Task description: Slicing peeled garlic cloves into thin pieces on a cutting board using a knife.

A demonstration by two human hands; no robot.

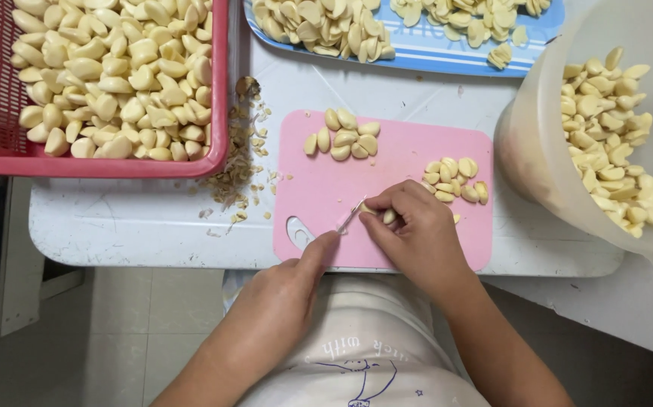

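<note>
Hands meet over the pink plastic cutting board — right hand pinches a peeled garlic clove, left hand grips a small knife pointing toward it.

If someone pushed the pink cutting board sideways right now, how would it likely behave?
The pink cutting board looks thin and flat, so it would probably slide easily on the smooth white table. The loose garlic cloves piled on it are rounded and would likely roll or scatter. The right hand resting on it may damp the sliding.
</note>
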